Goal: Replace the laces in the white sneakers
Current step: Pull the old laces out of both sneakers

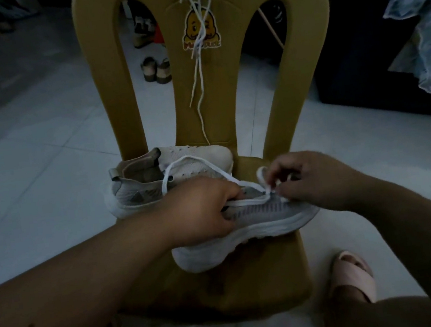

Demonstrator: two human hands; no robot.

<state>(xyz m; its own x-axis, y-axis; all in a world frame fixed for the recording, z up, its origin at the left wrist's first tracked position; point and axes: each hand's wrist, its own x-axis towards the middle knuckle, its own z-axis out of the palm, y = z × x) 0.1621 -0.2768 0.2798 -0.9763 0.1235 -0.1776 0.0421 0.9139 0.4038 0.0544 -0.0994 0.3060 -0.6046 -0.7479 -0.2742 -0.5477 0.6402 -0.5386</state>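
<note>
Two white sneakers lie on the seat of a yellow plastic chair [277,287]. The near sneaker [258,226] points right, toe toward the seat's right edge. The far sneaker [181,162] lies behind it on its side. A white lace [198,163] runs in a loop from the near sneaker's eyelets over the far one. My left hand [201,206] grips the near sneaker at its opening and pinches the lace. My right hand [309,178] pinches a small loop of the same lace above the eyelets. Other white laces [200,63] hang down the chair's backrest.
Pale tiled floor surrounds the chair. Sandals [156,69] stand on the floor behind the backrest. A foot in a pink slipper [352,274] rests at the chair's right front corner, another slipper at lower left. Denim cloth [425,17] hangs at the right.
</note>
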